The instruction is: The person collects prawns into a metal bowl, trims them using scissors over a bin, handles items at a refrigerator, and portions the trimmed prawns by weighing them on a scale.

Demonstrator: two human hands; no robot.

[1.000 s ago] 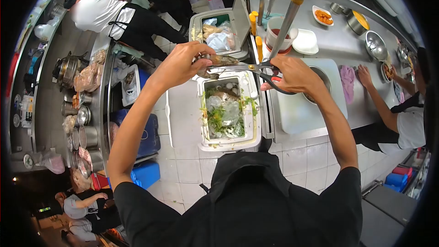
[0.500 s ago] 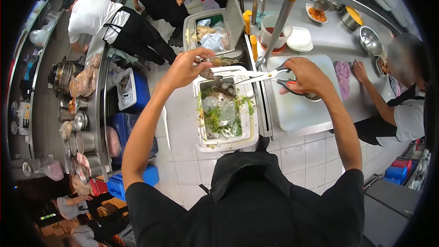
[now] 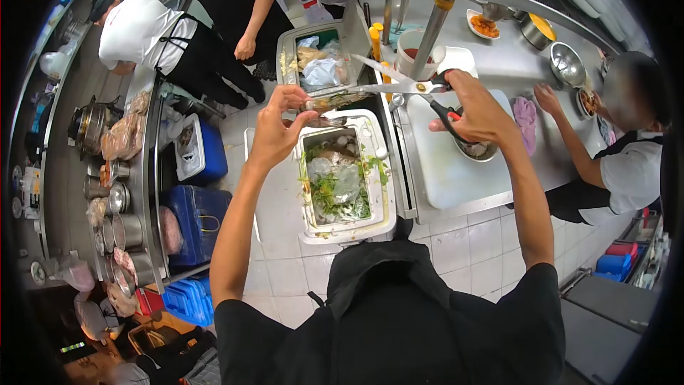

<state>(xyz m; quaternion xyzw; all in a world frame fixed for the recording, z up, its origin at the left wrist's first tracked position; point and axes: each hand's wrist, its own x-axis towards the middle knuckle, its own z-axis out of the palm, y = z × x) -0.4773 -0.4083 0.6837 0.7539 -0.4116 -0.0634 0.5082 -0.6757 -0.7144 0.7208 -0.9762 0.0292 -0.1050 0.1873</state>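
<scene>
Shrimp at upper centre, by the top of the white bin, pinched in the left hand's fingertips; the right hand grips scissors, blades spread.

Purple cloth, metal bowl on steel counter.
</scene>
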